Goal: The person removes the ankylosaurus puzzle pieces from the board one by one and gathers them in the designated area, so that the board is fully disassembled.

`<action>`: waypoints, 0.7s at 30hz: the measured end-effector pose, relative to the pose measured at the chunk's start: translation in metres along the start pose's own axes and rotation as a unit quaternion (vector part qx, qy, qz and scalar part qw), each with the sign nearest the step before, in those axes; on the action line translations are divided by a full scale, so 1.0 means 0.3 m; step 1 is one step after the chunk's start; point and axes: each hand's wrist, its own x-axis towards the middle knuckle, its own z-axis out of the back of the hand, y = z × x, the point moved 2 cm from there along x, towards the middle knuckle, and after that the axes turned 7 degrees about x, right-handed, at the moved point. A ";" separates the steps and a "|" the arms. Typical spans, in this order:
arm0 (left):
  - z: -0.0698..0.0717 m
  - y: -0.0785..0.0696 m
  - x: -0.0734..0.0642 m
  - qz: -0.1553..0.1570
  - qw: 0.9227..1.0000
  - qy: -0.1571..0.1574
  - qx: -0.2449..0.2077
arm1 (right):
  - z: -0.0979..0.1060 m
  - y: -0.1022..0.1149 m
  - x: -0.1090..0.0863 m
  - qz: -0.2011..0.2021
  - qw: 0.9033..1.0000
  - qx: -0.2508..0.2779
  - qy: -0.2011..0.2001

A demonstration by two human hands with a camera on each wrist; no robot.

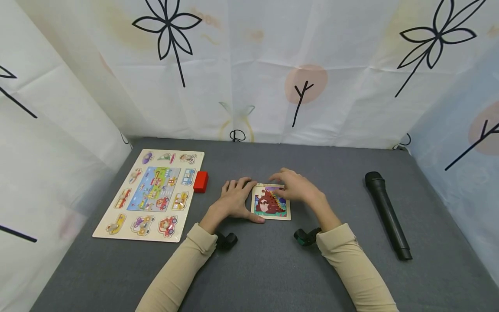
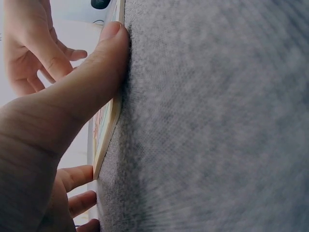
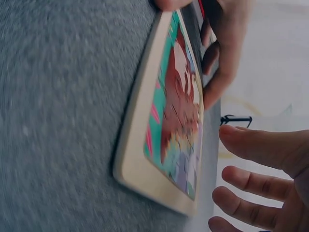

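Note:
A small square wooden jigsaw puzzle [image 1: 270, 207] in a pale frame lies flat on the grey table. Its picture shows a reddish-brown figure on a green background. My left hand [image 1: 235, 201] holds the frame's left side, the thumb along the near edge and a finger [image 3: 218, 87] at the far edge. Above the puzzle's far right part hovers my right hand [image 1: 298, 186]. In the right wrist view its fingers [image 3: 253, 183] are apart from the frame, with nothing seen between them. The picture's pieces appear to lie within the frame.
On the left lies a larger wooden puzzle board [image 1: 117, 206] with vehicle pictures. A red block [image 1: 200, 182] sits at its right edge. A black microphone [image 1: 387, 214] lies at the right of the table [image 1: 269, 273]. Patterned white cloth [image 1: 241, 56] hangs behind and at both sides.

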 end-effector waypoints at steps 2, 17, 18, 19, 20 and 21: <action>0.000 0.000 0.000 -0.001 1.000 0.001 0.001 | -0.009 0.007 0.007 0.003 1.000 0.000 0.002; -0.001 0.003 -0.003 -0.005 1.000 -0.003 -0.008 | -0.063 0.012 0.035 0.003 0.999 -0.013 0.036; -0.001 0.004 -0.003 -0.005 1.000 -0.003 -0.008 | -0.063 0.012 0.036 0.000 0.999 -0.013 0.037; -0.002 0.004 -0.003 -0.004 1.000 -0.002 -0.007 | -0.064 0.013 0.036 -0.003 0.999 -0.015 0.037; -0.002 0.004 -0.003 -0.004 1.000 -0.003 -0.007 | -0.063 0.013 0.036 -0.005 0.999 -0.016 0.037; -0.003 0.005 -0.002 -0.004 1.000 -0.003 -0.008 | -0.063 0.014 0.036 -0.007 0.999 -0.016 0.037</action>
